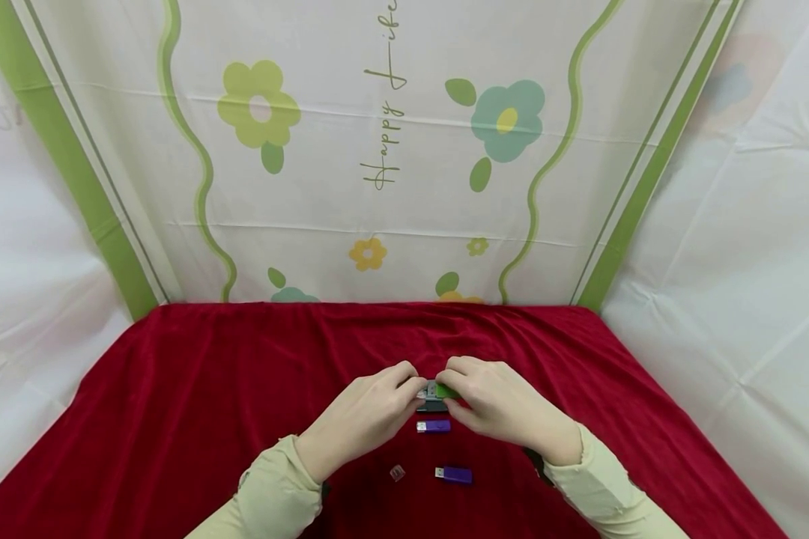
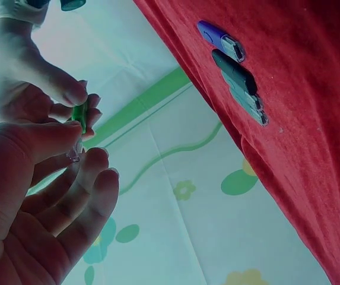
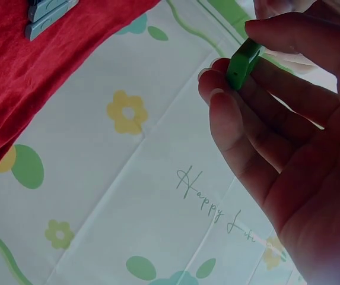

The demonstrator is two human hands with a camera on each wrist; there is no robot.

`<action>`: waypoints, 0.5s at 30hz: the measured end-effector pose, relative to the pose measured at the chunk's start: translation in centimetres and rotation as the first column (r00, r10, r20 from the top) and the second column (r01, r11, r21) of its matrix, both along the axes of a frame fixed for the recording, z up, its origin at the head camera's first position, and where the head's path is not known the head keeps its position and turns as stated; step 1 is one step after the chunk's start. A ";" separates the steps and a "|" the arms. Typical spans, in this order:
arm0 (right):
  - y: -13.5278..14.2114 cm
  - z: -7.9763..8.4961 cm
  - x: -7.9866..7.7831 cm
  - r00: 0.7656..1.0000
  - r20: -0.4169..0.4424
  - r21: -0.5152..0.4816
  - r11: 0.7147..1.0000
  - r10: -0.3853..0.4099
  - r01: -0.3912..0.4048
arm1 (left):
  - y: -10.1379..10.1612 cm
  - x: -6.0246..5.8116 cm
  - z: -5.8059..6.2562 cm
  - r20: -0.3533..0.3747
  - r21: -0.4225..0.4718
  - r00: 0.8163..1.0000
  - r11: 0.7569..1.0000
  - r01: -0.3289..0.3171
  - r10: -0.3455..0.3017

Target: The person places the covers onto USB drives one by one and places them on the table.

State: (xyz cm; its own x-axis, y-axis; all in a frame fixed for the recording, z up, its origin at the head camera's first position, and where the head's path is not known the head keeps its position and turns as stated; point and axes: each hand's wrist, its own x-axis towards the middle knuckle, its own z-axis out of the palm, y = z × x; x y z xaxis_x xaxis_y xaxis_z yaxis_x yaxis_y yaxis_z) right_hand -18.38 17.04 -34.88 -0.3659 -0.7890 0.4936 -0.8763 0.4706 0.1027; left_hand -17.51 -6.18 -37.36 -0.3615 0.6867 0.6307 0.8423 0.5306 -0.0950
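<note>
My right hand (image 1: 502, 397) pinches a green USB stick (image 3: 241, 65) between thumb and fingertips, above the cloth. At the stick's other end, my left hand (image 1: 371, 408) holds a small clear cap (image 2: 75, 150) between thumb and fingers. The fingertips of both hands are close together, and the green stick (image 2: 79, 117) points toward the left hand. Under the hands lie a dark USB stick (image 1: 433, 406) and a grey-blue one (image 2: 247, 102), side by side. A purple USB stick (image 1: 434, 426) rests just nearer to me, its end under a clear cap.
Nearer still, another purple USB stick (image 1: 455, 474) lies with its metal plug bare. A loose clear cap (image 1: 397, 472) is to its left. A red velvet cloth (image 1: 209, 419) covers the table, with a flower-printed white curtain (image 1: 337, 150) behind.
</note>
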 end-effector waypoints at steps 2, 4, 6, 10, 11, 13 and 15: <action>0.0 0.0 0.0 1.000 0.002 0.004 1.000 0.003 -0.003 | 0.0 0.0 0.0 -0.001 -0.001 1.000 1.000 -0.001 0.001; -0.1 -0.1 0.0 1.000 0.002 0.006 1.000 0.005 -0.005 | 0.0 0.1 0.0 -0.001 -0.005 1.000 1.000 -0.002 0.002; -0.1 -0.1 0.1 1.000 0.003 0.010 1.000 0.007 -0.007 | 0.1 0.1 -0.1 0.001 -0.010 1.000 1.000 -0.003 0.003; -0.2 -0.2 0.1 1.000 0.001 0.015 1.000 0.012 -0.012 | 0.1 0.1 -0.1 -0.001 -0.016 1.000 1.000 -0.003 0.003; -0.2 -0.2 0.1 1.000 0.001 0.016 1.000 0.013 -0.013 | 0.1 0.2 -0.1 -0.002 -0.014 1.000 1.000 -0.002 0.002; -0.2 -0.2 0.1 1.000 0.001 0.018 1.000 0.014 -0.014 | 0.1 0.2 -0.1 -0.008 -0.013 1.000 1.000 -0.001 0.001; -0.2 -0.2 0.1 1.000 0.002 0.018 1.000 0.016 -0.016 | 0.1 0.2 -0.1 -0.013 -0.011 1.000 1.000 0.001 -0.001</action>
